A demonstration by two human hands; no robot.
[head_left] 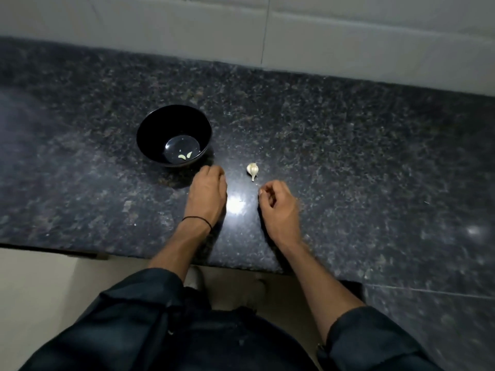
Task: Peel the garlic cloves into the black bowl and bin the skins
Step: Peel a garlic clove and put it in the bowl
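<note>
- Spanning the view, the table (348, 156) gives open room rightward; skins could be swept off its near edge.
- Black bowl (150, 129), two peeled cloves (184, 156) inside, could be knocked by the left hand (207, 194) resting empty beside it.
- Right hand (278, 207) is loosely curled; contents cannot be told.
- Garlic (252, 170) lies unheld between the hands.

Item count, worktop view

Black bowl (160, 124): 1, centre left of frame. Peeled cloves (184, 156) inside it: 2. Unpeeled garlic piece (252, 170): 1, centre of frame. Hands: 2, left hand (207, 195) and right hand (278, 207), lower centre. Wristband (198, 218): 1.
</note>
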